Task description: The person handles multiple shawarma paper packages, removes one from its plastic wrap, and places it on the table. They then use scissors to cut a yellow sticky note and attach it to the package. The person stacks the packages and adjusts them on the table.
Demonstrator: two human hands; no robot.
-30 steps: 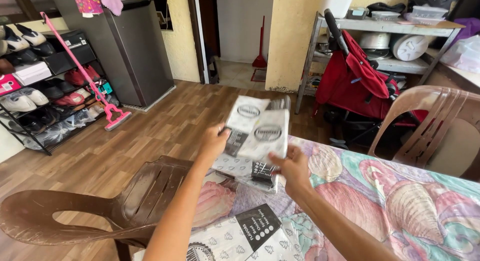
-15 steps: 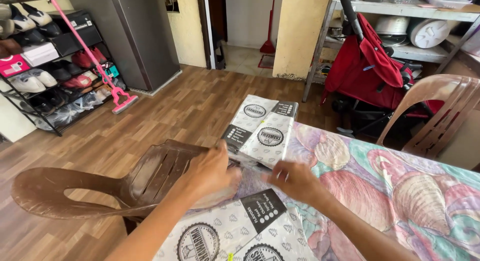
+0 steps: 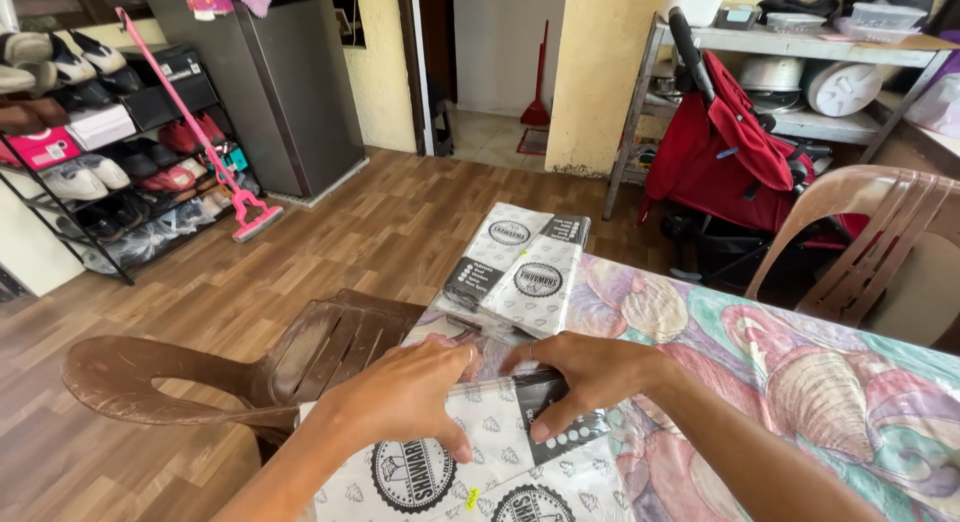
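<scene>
Pressing palms-down, left hand (image 3: 415, 392) and right hand (image 3: 585, 374) flatten a paper bag (image 3: 500, 432).

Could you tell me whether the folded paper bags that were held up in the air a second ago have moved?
Yes. The folded paper bags have come down onto the far corner of the table; both hands are now nearer, on another bag.

- I see a wood-plank floor (image 3: 380, 232) in warm brown, lit by daylight.
- On my left stands a black shoe rack (image 3: 95, 162) full of shoes, with a pink mop (image 3: 200, 132) leaning beside it.
- A dark grey fridge (image 3: 270, 82) stands against the yellow wall (image 3: 380, 62), next to an open doorway (image 3: 490, 52) with a red broom (image 3: 538, 82) inside.
- On my right, a metal shelf (image 3: 800, 82) stands behind a red stroller (image 3: 730, 152).
- Two brown plastic chairs, one near (image 3: 200, 372) and one far (image 3: 870, 232), flank the tabletop (image 3: 800, 382), covered in a shell-print cloth.
</scene>
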